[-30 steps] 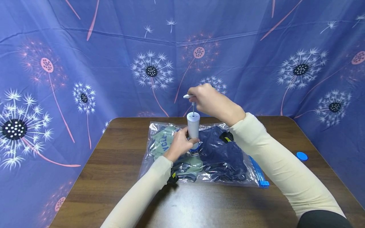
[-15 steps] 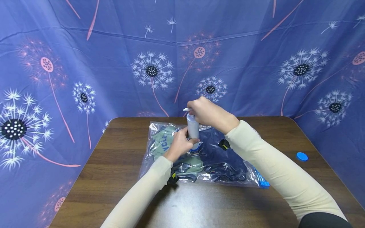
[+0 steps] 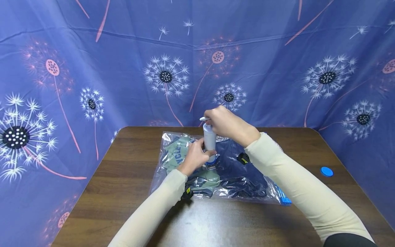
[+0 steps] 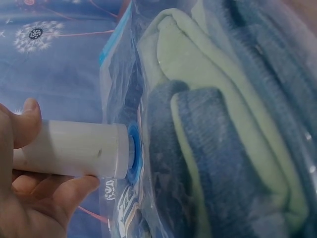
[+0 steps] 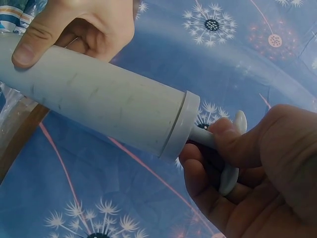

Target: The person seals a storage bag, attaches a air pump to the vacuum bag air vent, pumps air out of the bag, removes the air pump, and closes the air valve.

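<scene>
A white hand pump (image 3: pixel 210 139) stands upright on a clear vacuum storage bag (image 3: pixel 166 169), its lower end at the bag's blue valve (image 4: pixel 133 152). My left hand (image 3: pixel 196 153) grips the pump's barrel low down, thumb on one side and fingers on the other. At the top, my right hand (image 3: pixel 226 122) is curled round the pump's T-shaped handle (image 5: pixel 231 179), which sits close over the barrel's cap. Inside the bag lie a folded green garment (image 3: pixel 177 152) with blue letters and dark navy clothing (image 3: pixel 229 161).
The bag lies on a brown wooden table (image 3: pixel 123 164). A blue round cap (image 3: pixel 326 171) rests at the table's right side. Near the bag's right corner is a blue zip slider (image 3: pixel 285 200). A blue dandelion-print cloth (image 3: pixel 129 61) hangs behind the table.
My right hand has pushed the pump handle down, so the rod that showed above the barrel has gone in. The left hand has kept its grip on the barrel.
</scene>
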The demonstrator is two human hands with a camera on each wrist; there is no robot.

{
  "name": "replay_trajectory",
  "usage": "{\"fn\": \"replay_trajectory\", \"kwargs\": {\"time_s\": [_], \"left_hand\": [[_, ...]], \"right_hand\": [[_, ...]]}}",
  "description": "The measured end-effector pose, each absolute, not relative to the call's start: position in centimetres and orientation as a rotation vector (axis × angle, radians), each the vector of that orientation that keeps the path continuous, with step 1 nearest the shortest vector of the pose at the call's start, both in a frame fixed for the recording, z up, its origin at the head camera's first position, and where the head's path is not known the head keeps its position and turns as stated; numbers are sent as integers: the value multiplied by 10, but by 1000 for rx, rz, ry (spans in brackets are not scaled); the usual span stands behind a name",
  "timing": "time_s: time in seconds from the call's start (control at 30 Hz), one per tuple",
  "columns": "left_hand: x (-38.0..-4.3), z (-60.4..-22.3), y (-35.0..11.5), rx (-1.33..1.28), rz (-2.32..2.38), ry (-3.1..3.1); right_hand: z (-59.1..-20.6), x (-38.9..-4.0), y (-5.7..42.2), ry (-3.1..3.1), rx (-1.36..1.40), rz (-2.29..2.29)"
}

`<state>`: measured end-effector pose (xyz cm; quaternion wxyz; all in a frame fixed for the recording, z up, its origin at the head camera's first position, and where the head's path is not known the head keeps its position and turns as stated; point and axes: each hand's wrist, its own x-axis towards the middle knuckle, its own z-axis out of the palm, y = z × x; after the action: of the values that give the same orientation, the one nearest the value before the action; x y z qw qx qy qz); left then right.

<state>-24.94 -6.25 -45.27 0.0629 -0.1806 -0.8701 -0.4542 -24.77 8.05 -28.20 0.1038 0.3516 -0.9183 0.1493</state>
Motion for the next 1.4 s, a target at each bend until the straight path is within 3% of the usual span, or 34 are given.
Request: {"fn": "replay_trajectory", "kwargs": {"time_s": [0.87, 1.4], "left_hand": [[-248, -455, -64, -537, -1391, -2627], [-248, -453, -62, -556, -1380, -2621]], "right_hand": [[-286, -250, 82, -2672, 1055, 470], [-267, -251, 88, -2756, 1113, 444]]}}
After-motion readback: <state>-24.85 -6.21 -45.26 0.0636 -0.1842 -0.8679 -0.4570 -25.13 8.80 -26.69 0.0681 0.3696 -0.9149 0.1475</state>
